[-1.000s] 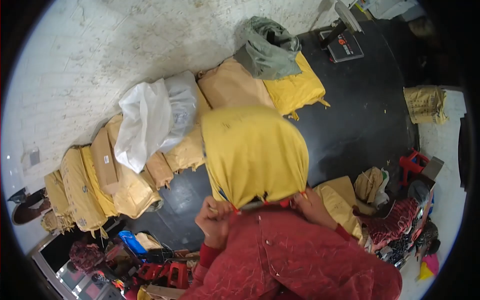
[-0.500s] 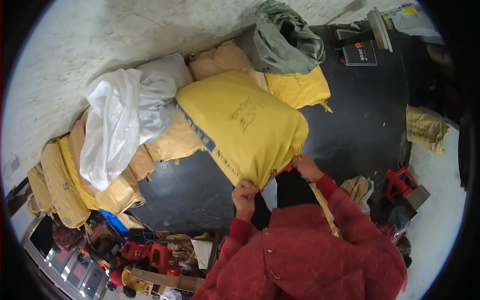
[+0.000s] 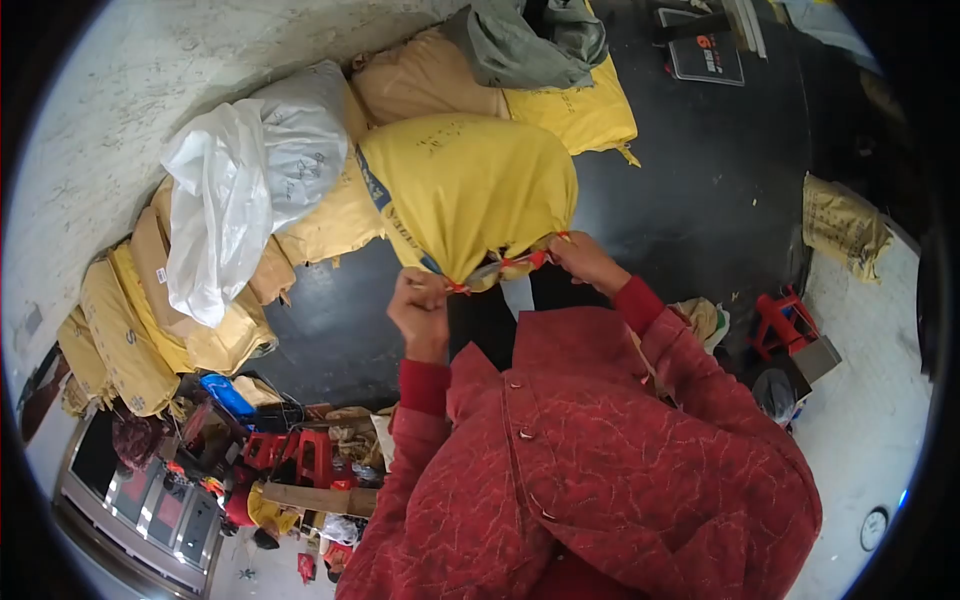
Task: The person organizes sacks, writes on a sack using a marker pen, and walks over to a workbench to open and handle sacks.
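A full yellow sack [image 3: 470, 185] with a blue printed stripe down its left side stands in front of me. Its near end has a rim with red bits along it, and a gap shows there. My left hand [image 3: 420, 312] is closed on the left corner of this rim. Fingers of my right hand [image 3: 590, 262] pinch the right corner. The rim is stretched between both hands. What lies inside the sack is hidden.
Against the wall lie a white plastic sack [image 3: 300, 165], tan sacks [image 3: 430, 80], a grey-green sack [image 3: 525, 45] and another yellow sack [image 3: 580, 110]. Red stools [image 3: 785, 325] stand at right and lower left. A person [image 3: 265, 510] is at lower left.
Both hands have risen in view and spread farther apart, drawing the sack's rim wider. The rim and its gap show more plainly, and the sack's top face is now more foreshortened.
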Demonstrator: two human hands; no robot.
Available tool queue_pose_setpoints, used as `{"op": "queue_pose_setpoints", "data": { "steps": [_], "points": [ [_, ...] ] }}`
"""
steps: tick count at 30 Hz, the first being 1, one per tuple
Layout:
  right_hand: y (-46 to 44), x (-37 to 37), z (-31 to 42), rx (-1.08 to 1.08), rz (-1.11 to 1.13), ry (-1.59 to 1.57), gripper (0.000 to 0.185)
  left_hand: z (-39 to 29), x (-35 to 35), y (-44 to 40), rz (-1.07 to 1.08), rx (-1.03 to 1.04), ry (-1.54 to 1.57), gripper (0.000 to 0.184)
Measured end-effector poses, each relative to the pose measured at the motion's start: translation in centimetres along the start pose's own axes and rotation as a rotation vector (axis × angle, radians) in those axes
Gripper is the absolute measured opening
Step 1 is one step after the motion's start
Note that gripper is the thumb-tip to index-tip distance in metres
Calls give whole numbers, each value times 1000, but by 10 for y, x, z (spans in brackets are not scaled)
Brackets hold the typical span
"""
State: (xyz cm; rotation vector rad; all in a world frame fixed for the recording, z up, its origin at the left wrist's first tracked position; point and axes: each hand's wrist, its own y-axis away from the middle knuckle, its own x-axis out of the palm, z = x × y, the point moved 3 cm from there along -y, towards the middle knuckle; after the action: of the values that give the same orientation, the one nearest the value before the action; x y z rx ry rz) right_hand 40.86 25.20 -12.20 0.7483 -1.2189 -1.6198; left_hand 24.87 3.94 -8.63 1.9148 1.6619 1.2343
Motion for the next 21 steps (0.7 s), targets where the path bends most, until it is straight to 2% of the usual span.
{"op": "queue_pose_setpoints", "data": {
  "steps": [2, 5, 8, 9, 11, 12, 14, 16, 18, 19, 21],
  "points": [
    [-18, -4, -27, 76, -14, -67, 30, 25, -9, -6, -34, -62, -51, 12],
    [-23, 2, -41, 55, -47, -119, 32, 30, -26, -6, 90, -164, -12, 15],
    [-32, 11, -43, 77, 62, -117, 32, 16, -33, -16, 79, -237, 10, 18],
    [-28, 10, -35, 60, 99, -27, 39, 13, -43, -18, 78, -264, 40, 19],
    [-26, -4, -30, 34, 411, 38, 48, 10, -61, -21, 139, -313, 47, 20],
    [-44, -31, -61, 80, 511, 143, 47, 7, -63, -25, 203, -341, -4, 19],
    [-63, -86, -48, 177, 601, -13, 53, -7, -64, -35, 314, -395, -105, 24],
    [-117, -141, -57, 275, 290, -77, 53, -24, -73, -61, 88, -566, -27, 32],
    [-183, -165, -46, 288, 63, -58, 54, -35, -109, -103, -18, -591, -10, 42],
    [-220, -164, -42, 273, 46, -22, 55, -36, -145, -140, -5, -528, -45, 48],
    [-294, -149, -35, 243, 4, 55, 56, -19, -239, -225, -256, -343, -330, 49]
  ]
}}
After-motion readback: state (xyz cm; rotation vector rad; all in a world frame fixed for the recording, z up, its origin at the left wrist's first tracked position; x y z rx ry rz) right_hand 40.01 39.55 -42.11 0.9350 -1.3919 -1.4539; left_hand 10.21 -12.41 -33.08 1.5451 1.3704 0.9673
